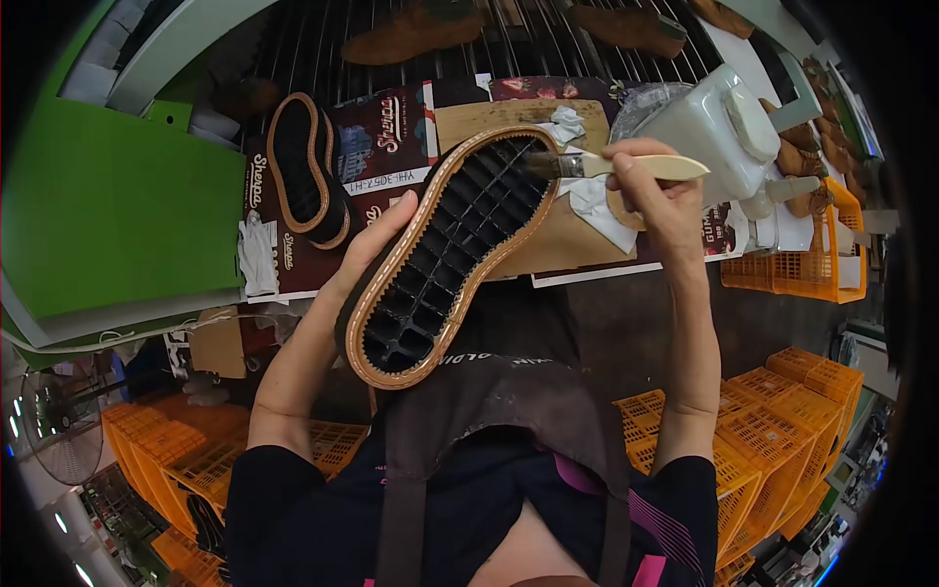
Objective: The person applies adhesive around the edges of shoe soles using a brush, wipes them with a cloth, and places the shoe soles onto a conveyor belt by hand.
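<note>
A black shoe sole (440, 245) with a tan, stitched rim and a gridded, hollow inside is held up in front of me, tilted. My left hand (383, 238) grips its left edge; most of the fingers are hidden behind it. My right hand (657, 196) is closed around the pale handle of a flat brush (626, 165). The dark bristles touch the inside of the sole near its upper right end. Parts of the grid look wet and shiny. Another sole (305, 166) of the same kind rests on the printed cardboard at the left.
Beyond the sole lie brown cardboard (577, 235) and crumpled white paper (597, 201). A translucent white container (709, 132) stands at the right, beside an orange basket (792, 264). Brown shoes (411, 37) sit on the rack behind. A green panel (127, 215) is at left.
</note>
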`<state>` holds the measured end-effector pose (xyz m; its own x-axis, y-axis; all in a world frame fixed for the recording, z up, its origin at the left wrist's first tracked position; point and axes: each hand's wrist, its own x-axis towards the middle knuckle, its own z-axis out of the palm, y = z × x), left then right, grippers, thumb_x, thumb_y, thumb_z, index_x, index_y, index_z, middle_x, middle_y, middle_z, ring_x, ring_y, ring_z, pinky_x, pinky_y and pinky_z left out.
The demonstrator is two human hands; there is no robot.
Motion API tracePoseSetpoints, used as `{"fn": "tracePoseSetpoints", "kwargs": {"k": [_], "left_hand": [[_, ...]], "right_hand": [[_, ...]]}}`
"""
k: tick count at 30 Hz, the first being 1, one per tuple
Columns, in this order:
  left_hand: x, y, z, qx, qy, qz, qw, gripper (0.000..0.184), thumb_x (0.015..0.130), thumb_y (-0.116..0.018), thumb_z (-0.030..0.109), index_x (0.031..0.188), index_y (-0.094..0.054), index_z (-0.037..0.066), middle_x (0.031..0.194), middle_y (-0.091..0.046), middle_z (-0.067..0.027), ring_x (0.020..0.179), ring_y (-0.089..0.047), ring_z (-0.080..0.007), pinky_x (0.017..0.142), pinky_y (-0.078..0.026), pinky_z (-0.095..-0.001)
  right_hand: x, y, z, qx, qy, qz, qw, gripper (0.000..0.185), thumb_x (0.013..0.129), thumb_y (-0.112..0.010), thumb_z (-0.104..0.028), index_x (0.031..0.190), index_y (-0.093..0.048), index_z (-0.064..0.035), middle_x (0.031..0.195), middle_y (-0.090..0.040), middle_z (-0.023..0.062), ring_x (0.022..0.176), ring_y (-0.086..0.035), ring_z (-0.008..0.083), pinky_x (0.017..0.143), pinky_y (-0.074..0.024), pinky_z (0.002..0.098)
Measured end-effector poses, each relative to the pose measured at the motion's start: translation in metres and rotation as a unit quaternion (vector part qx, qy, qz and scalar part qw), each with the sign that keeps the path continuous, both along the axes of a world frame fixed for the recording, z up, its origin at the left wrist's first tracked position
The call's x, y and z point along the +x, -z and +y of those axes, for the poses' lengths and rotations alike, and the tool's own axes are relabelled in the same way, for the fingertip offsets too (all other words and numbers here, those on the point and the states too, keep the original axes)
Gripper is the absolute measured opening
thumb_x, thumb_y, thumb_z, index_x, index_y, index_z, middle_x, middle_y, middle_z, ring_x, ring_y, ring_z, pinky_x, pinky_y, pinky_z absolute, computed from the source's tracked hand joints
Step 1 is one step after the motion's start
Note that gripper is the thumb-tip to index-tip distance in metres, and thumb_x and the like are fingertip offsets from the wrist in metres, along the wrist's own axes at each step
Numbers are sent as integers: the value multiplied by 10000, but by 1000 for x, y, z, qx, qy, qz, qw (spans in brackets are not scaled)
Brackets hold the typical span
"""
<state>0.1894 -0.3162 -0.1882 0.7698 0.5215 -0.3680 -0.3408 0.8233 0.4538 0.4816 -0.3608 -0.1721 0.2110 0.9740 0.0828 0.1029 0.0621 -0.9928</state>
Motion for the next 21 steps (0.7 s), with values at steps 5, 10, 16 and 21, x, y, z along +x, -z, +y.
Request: {"fn": "tracePoseSetpoints", "kwargs": {"k": [5, 10, 16, 21], "left_hand": [[6, -3, -3, 132, -28, 133, 982, 461, 958, -420, 414, 1187, -540, 33, 996, -653, -77, 809, -647, -113, 698, -545, -230], [8, -3, -3, 214, 5, 126, 969, 538, 932, -463, 452, 1265, -458, 30, 1151, -576, -88, 1008, -574, -133, 862, -480, -281], [10, 2, -1, 295, -28, 121, 947, 667, 887, -571, 421, 1356, -329, 13, 1227, -503, -99, 1127, -489, -178, 979, -387, -312], [0, 2, 7, 347, -85, 123, 926, 605, 750, -753, 283, 1217, -491, 2, 1064, -567, -65, 995, -536, -146, 840, -445, -284]], "right_hand": [[-3, 7, 5, 54, 86, 44, 994, 136, 858, -626, -140, 912, -668, -22, 670, -615, 10, 558, -482, 21, 489, -352, 162], [-18, 10, 9, 60, 53, 76, 994, 153, 869, -606, -134, 938, -666, -12, 667, -623, 24, 524, -463, 23, 467, -350, 166], [-33, -7, -3, 50, -16, 67, 996, 156, 872, -618, -147, 937, -666, -14, 714, -627, 32, 557, -480, 28, 481, -351, 163], [-25, -8, -8, 100, -57, 154, 981, 146, 869, -615, -133, 943, -667, -17, 738, -640, 34, 620, -561, 40, 503, -384, 155]]}}
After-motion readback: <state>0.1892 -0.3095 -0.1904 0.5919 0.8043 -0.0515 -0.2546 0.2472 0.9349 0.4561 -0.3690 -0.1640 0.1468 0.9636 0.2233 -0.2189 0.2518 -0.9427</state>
